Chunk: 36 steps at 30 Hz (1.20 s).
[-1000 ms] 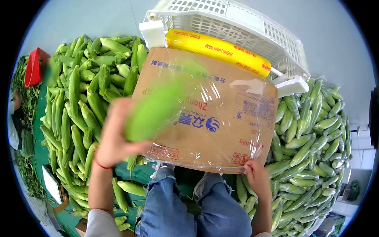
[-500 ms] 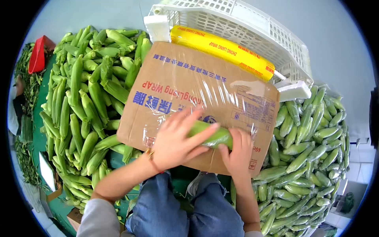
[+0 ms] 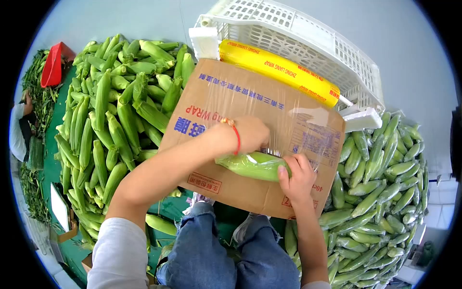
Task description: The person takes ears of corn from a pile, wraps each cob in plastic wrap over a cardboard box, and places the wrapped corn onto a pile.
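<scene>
The corn ear (image 3: 250,166) on the cardboard (image 3: 240,193) is gripped at its 3 o'clock end by the right hand (image 3: 299,179); at 12 o'clock the left hand (image 3: 251,135) is bent over the film (image 3: 279,115), its grip hidden. Wrapping seems in hand; next, taut film and tearing are probably called for.

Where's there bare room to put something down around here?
On the printed cardboard: one bare strip between the corn ear and the edge nearest the jeans; another patch, under film, between the yellow wrap roll and left hand. Unwrapped corn crowds the left side, wrapped corn the right.
</scene>
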{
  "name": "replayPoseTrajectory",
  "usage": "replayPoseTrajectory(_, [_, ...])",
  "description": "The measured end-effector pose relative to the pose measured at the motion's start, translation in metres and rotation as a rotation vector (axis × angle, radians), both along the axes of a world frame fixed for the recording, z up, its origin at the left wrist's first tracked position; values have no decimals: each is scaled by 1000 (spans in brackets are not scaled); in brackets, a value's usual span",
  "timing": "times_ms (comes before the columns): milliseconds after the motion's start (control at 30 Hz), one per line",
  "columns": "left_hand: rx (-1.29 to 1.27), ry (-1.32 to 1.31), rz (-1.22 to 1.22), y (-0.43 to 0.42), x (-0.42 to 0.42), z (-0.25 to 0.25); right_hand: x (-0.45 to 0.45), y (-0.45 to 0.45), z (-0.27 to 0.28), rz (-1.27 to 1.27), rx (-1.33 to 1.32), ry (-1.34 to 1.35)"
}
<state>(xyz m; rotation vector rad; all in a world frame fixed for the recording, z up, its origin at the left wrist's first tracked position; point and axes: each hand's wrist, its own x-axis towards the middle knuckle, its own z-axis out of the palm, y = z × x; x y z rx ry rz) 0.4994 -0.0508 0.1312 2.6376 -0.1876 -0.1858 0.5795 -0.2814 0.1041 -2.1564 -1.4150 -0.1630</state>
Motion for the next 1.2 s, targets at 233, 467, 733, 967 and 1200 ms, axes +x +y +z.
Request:
replayPoseTrajectory(233, [197, -114, 248, -115, -119, 26, -36, -15, 44, 39, -458, 397])
replayPoseTrajectory(467, [377, -633, 614, -27, -5, -15, -22, 17, 39, 198, -130, -272])
replayPoseTrajectory(733, [120, -443, 407, -90, -90, 17, -23, 5, 40, 337, -363, -25])
replayPoseTrajectory(967, [62, -289, 312, -64, -83, 0, -43, -6, 45, 242, -254, -119])
replayPoseTrajectory(1200, [340, 135, 209, 2, 53, -7, 0, 49, 26, 208, -252, -237])
